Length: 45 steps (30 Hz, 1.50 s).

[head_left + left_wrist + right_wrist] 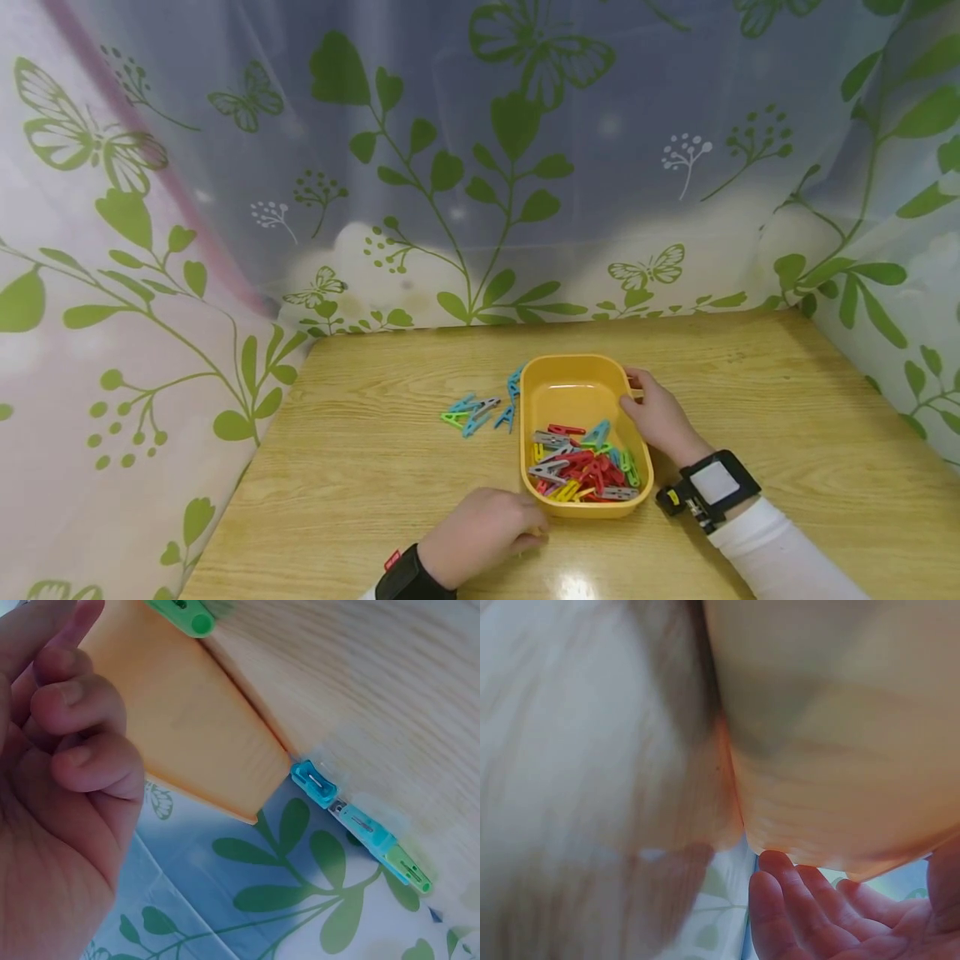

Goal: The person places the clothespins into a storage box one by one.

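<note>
A yellow plastic basket (577,367) stands on the wooden table and holds many small clothespins (585,467) in red, grey, yellow, green and blue, heaped in its near half. My right hand (663,421) holds the basket's right rim, thumb at the rim and fingers along the outside wall (840,750). My left hand (487,533) is by the near left corner, fingers (90,705) loosely curled; nothing shows gripped in it. A green clothespin (184,616) shows near that hand beside the basket wall (187,712), partly cut off by the frame edge.
Left of the basket lie several loose clothespins (470,414), blue, green and grey. Two blue ones (506,417) are close to its left wall. A curtain (465,208) printed with leaves and butterflies surrounds the table (360,467) at the back and sides.
</note>
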Available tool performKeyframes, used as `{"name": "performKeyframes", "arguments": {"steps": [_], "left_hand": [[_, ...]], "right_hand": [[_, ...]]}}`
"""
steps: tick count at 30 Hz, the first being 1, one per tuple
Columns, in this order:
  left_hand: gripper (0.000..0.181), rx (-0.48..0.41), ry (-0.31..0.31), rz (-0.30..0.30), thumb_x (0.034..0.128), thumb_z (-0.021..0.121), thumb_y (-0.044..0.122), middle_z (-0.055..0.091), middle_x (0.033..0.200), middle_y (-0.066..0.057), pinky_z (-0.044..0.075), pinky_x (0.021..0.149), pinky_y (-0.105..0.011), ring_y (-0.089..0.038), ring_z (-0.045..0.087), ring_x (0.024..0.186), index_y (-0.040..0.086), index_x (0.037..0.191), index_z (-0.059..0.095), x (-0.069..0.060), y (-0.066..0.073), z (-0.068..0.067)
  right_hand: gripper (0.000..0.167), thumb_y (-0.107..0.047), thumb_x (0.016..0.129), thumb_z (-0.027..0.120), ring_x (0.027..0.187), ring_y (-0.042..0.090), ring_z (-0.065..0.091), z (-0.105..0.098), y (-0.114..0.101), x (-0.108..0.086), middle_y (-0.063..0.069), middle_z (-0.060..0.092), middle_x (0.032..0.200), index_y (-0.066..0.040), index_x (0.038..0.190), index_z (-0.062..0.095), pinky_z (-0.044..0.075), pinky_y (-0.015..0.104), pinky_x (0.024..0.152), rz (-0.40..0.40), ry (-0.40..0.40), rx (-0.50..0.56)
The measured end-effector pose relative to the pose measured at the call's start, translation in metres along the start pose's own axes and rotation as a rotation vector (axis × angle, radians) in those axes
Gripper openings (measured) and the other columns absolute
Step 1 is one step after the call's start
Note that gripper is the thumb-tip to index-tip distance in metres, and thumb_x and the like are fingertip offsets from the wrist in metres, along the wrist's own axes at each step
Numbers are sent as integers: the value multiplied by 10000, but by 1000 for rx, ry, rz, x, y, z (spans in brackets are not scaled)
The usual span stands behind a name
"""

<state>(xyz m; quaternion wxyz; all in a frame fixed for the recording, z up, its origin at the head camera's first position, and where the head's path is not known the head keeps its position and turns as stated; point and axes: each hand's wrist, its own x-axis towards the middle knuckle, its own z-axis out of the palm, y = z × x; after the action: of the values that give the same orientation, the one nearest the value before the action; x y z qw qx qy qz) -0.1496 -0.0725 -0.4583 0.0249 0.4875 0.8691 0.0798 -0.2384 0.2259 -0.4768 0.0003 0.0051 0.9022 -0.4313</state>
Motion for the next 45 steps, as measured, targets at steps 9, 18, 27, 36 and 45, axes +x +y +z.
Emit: {"name": "performKeyframes", "arguments": {"steps": [9,18,27,36,45], "left_hand": [[61,21,-49,-52,893,782,276,724,955,200,449,719,-85,92,630,842,277,951,765,-1,-1,7],[30,47,-74,-90,899,783,272,704,905,200,435,683,-103,80,606,783,281,904,754,-1,1,7],[67,35,-34,-145,916,763,191,699,881,188,451,695,-140,58,604,791,257,909,750,-2,-7,-4],[169,102,33,-247,931,743,125,489,716,110,338,610,-185,-30,396,640,177,797,654,4,-19,-31],[58,244,134,-170,967,710,199,697,885,95,488,691,-200,-47,608,759,202,1006,753,15,-13,-50]], "right_hand": [[558,-151,1075,471,1255,488,558,1,1,-2,335,437,1484,58,1561,295,537,550,982,7,-11,12],[555,-149,1073,468,1245,484,567,2,1,-1,334,441,1476,58,1559,298,552,539,963,-3,-7,11],[554,-148,1075,467,1258,488,564,2,0,-1,333,437,1483,57,1560,297,551,535,965,4,-6,15],[553,-150,1077,473,1237,479,567,-2,-3,-2,337,440,1470,62,1556,298,553,534,958,5,-9,11],[552,-150,1076,472,1248,478,563,-2,-2,-2,330,435,1481,50,1561,299,546,540,974,10,-6,12]]}}
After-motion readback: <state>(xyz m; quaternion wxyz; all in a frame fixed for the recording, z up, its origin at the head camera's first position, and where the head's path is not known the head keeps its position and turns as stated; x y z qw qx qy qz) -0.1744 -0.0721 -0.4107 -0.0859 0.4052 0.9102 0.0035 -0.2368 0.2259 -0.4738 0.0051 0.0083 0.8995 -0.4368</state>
